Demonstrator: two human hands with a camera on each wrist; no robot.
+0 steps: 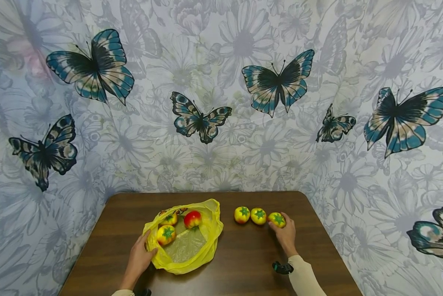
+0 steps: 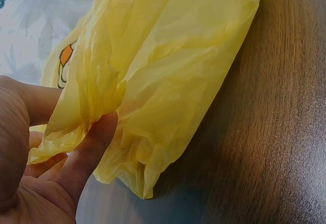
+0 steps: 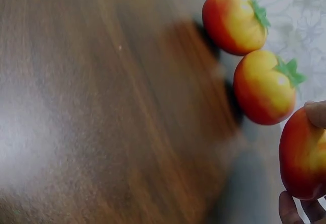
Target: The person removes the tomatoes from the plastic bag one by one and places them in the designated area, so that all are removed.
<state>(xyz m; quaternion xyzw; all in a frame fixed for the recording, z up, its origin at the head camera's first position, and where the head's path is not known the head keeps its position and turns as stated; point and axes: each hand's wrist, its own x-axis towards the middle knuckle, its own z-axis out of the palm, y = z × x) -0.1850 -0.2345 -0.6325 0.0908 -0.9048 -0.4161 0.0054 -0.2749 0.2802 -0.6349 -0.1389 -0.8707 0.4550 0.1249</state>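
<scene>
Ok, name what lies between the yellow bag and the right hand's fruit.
Two fruits, side by side on the table, as the head view shows.

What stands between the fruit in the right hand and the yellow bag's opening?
Two similar fruits stand on the table, just left of the held fruit; then comes the yellow bag's right rim.

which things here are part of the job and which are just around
Likely part of the job:
- bag, pinched by the left hand
- held fruit, in the right hand
- two loose fruits
- three bagged fruits

Likely just around:
- table, only the surface underneath
- butterfly wall
- dark band at the right wrist
</scene>
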